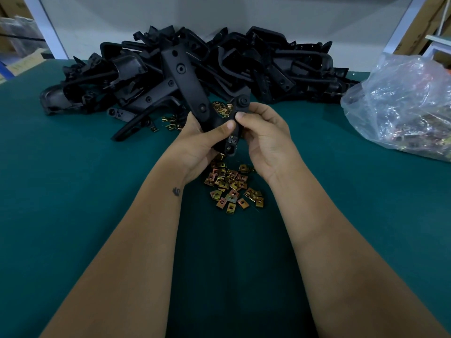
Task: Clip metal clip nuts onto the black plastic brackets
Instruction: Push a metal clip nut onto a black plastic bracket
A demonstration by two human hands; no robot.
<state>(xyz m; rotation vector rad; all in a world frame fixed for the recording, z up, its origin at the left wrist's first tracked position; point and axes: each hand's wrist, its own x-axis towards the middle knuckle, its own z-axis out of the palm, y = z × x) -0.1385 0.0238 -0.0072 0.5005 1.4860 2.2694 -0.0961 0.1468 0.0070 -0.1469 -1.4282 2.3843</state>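
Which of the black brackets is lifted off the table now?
The black bracket gripped by the left hand and the right hand; the others lie in the bracket heap behind it.

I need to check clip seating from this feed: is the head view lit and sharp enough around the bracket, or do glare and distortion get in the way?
Head view: dim, bluish light; the held bracket and the bracket pile blend into near-black, so seating is hard to judge. Loose clip nuts read fairly sharp. Glare sits on the plastic bag. Wide-angle stretch bends the edges; the background corners are soft.
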